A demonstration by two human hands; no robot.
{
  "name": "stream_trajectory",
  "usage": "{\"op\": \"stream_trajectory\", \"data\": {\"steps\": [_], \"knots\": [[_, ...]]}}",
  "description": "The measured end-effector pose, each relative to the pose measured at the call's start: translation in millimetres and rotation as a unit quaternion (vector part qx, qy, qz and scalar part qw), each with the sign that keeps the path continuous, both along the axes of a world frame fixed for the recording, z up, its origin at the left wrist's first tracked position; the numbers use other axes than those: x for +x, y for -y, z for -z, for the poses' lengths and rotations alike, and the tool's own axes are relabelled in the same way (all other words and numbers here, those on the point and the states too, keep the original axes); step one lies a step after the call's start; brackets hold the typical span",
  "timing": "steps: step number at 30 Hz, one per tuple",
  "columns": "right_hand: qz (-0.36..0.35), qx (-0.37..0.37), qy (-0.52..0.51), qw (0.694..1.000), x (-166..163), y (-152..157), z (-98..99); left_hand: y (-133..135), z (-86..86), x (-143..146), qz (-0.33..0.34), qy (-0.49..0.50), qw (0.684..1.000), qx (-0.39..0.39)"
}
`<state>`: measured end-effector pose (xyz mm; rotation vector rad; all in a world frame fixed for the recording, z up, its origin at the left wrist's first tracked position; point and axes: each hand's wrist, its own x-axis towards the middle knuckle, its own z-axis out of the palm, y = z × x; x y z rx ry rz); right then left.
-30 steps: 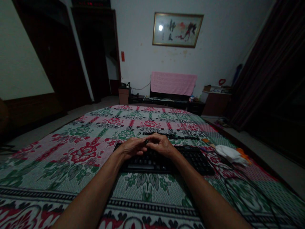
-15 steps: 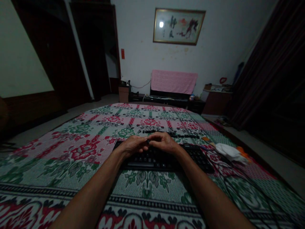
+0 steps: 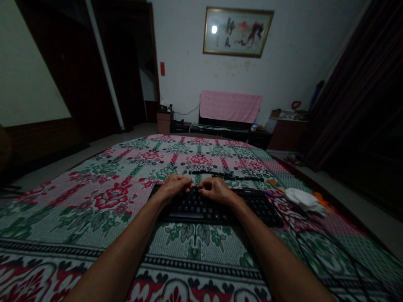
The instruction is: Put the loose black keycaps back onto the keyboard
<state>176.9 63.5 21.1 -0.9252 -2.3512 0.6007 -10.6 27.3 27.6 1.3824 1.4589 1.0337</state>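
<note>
A black keyboard (image 3: 186, 216) lies on the patterned bedspread, partly covered by my hands. My left hand (image 3: 175, 187) is over its upper left part, fingers curled together; whatever may be between them is too small to make out. Close by on the right, my right hand (image 3: 217, 189) bends over the upper middle keys with thumb and fingertips pinched low at the keyboard. Its fingertips hide what they pinch. Just beyond the keyboard, several loose black keycaps (image 3: 248, 179) lie in an uneven row on the cloth.
Right of the keyboard lies a crumpled white cloth (image 3: 304, 200) with an orange item (image 3: 321, 202) beside it. Dark cables (image 3: 330, 247) run across the bedspread (image 3: 103, 226) at the right. A pink towel (image 3: 230, 105) drapes over a screen at the far wall.
My hands, which met around a small black piece above the keyboard, have come apart. The right fingertips are now down at the keys, and the left hand has drawn slightly left.
</note>
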Motion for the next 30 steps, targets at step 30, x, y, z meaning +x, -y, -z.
{"op": "stream_trajectory", "data": {"steps": [30], "knots": [[-0.015,-0.02,-0.07,0.997,-13,10,-7.8,1,5.8,4,0.023,0.08,0.997,-0.007]]}}
